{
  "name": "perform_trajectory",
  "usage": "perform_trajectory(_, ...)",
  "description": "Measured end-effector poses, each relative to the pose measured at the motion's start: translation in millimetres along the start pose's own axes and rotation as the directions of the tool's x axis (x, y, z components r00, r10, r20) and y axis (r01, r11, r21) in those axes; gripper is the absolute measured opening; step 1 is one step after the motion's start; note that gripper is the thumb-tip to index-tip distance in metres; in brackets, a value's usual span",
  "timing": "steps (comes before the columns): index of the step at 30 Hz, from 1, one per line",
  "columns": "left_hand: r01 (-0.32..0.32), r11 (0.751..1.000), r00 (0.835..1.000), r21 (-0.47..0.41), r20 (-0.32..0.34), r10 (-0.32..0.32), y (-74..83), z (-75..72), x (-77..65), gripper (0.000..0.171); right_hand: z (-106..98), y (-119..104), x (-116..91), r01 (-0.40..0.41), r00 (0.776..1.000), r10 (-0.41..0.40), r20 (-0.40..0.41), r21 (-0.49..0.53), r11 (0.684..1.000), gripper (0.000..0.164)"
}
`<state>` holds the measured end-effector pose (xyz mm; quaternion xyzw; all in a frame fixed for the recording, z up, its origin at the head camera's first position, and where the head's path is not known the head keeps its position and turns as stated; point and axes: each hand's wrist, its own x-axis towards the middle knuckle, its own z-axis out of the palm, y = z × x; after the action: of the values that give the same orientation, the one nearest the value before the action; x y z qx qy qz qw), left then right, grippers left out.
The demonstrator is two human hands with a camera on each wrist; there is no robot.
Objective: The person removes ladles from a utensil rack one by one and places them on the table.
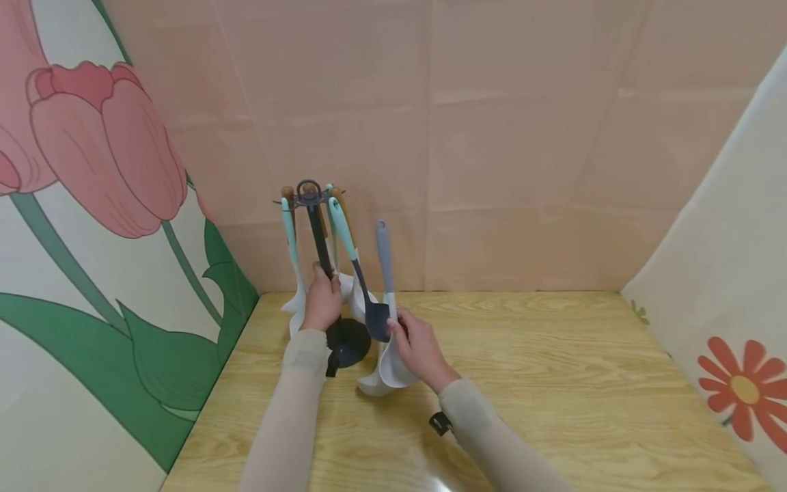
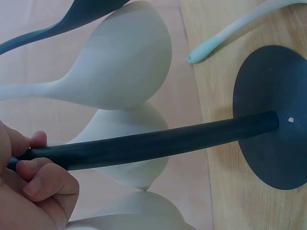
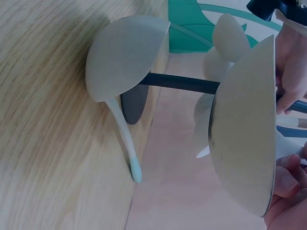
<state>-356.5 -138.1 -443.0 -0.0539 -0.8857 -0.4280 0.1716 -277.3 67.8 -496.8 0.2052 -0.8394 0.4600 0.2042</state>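
My left hand (image 1: pixel 322 301) grips the black pole (image 2: pixel 144 148) of a utensil stand, whose round base (image 1: pixel 354 345) rests on the table. In my right hand (image 1: pixel 424 348) is a ladle with a blue-grey handle (image 1: pixel 384 253) pointing up. My fingers hold it low, close to its white bowl (image 3: pixel 244 134), which is in the air right of the stand. Hanging from the stand's top ring (image 1: pixel 309 195) are several utensils, among them a dark-headed turner (image 1: pixel 377 321) with a mint handle. A second white ladle (image 3: pixel 124 57) with a mint-tipped handle lies on the table.
The wood-grain table (image 1: pixel 529 355) meets a pinkish-brown backdrop (image 1: pixel 522 171) at its far edge. A tulip-print sheet (image 1: pixel 104 150) borders the left side, and a sheet with a red flower (image 1: pixel 744 389) borders the right.
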Motion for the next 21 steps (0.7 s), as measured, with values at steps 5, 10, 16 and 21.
perform_trajectory(5,0.003,1.0,1.0,-0.005,-0.006,-0.003,0.7,-0.4,-0.3,0.027,-2,4,-3,-0.027,1.0,0.027,-0.001,0.01,1.0,0.012)
perform_trajectory(10,0.007,1.0,1.0,-0.009,0.006,-0.007,2.3,-0.6,-0.2,0.029,-4,9,-5,-0.057,0.998,0.057,0.006,0.014,0.998,0.015)
perform_trajectory(16,0.032,0.999,0.999,-0.018,0.03,-0.032,1.9,-0.5,-0.6,0.031,-5,15,-7,-0.078,0.997,0.078,-0.002,0.003,0.997,0.015)
perform_trajectory(21,0.034,0.999,0.999,-0.022,0.03,-0.033,1.1,-0.3,-0.5,0.03,-6,21,-10,-0.083,0.996,0.083,-0.024,-0.015,0.996,0.014)
